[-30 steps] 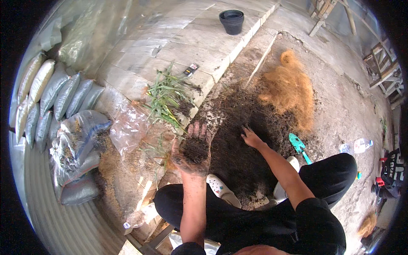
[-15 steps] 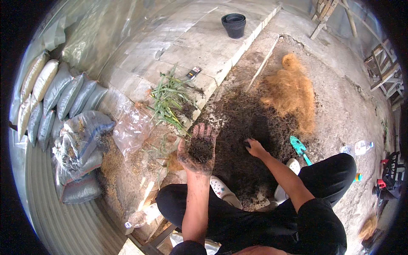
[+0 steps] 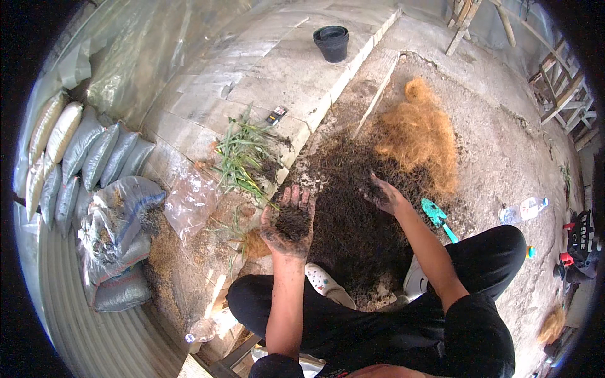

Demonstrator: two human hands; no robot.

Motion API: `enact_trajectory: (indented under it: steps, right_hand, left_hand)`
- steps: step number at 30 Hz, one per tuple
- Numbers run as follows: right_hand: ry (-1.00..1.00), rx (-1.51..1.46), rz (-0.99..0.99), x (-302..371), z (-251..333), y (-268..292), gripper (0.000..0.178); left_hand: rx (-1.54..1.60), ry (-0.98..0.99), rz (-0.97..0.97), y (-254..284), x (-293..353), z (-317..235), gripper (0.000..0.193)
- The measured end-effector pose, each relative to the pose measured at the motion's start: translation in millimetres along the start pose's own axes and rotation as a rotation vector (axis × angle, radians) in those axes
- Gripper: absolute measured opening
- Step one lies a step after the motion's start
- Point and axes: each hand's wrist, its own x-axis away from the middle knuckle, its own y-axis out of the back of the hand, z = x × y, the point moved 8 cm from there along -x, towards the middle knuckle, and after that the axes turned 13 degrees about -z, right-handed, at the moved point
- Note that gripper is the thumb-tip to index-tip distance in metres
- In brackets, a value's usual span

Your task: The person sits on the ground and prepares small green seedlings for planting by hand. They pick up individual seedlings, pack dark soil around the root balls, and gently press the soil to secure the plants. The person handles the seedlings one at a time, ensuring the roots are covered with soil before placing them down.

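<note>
- Left hand (image 3: 285, 240): palm up, fingers loosely extended, a handful of soil (image 3: 293, 222) resting on it.
- Right hand (image 3: 384, 198): fingers released, at the dark heap (image 3: 346, 236).
- Fibre (image 3: 423, 137) borders the heap; trowel (image 3: 435, 213) lies to its right.

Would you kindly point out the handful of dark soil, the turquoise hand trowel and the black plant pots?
Handful of dark soil (image 3: 293, 223): head view, middle of its top.
Turquoise hand trowel (image 3: 433, 213): head view, on its blade.
Black plant pots (image 3: 332, 50): head view, outer pot's side wall.
</note>
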Motion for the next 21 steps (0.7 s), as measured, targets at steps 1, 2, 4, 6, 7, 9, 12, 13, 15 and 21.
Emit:
enact_trajectory:
  steps: [1, 2, 4, 6, 7, 9, 12, 13, 15, 21]
  right_hand:
    - [0.036, 0.112, -0.035, 9.3, 8.4, -9.2, 0.045]
    - [0.038, 0.154, -0.025, 21.7, 13.7, -21.8, 0.044]
    - [0.011, 0.163, 0.032, 54.6, 24.8, -49.0, 0.043]
    - [0.041, 0.191, 0.231, 55.5, 24.6, -64.0, 0.035]
    - [0.000, 0.155, 0.322, 62.1, 24.7, -74.8, 0.034]
    - [-0.084, 0.086, 0.503, 77.8, 26.7, -97.2, 0.032]
    - [-0.050, 0.277, 0.357, 113.8, 31.0, -119.1, 0.025]
    - [-0.057, 0.246, 0.475, 113.8, 32.1, -121.0, 0.023]
    - [-0.072, 0.176, 0.706, 108.7, 35.5, -116.7, 0.020]
    - [0.124, 0.644, 0.376, 164.7, 60.5, -139.6, 0.019]
  left_hand:
    - [-0.012, 0.004, 0.026, -0.3, -1.6, 1.4, 0.058]
    - [-0.023, -0.005, 0.016, -0.8, -0.8, 2.1, 0.057]
    - [-0.045, -0.018, -0.005, -3.3, 0.6, 5.8, 0.056]
    - [-0.044, 0.009, -0.038, -3.0, -0.1, 9.8, 0.056]
    - [-0.042, 0.020, -0.054, -3.0, -0.5, 11.2, 0.056]
    - [-0.034, 0.028, -0.033, -2.4, -1.4, 13.3, 0.056]
    - [-0.036, 0.010, 0.000, 2.2, -1.9, 5.4, 0.058]
    - [-0.030, 0.014, -0.013, 0.4, -1.1, 9.2, 0.059]
    - [-0.024, 0.028, -0.039, -1.6, -2.1, 15.5, 0.059]
    - [-0.016, 0.036, -0.034, 10.6, -2.8, 24.1, 0.062]
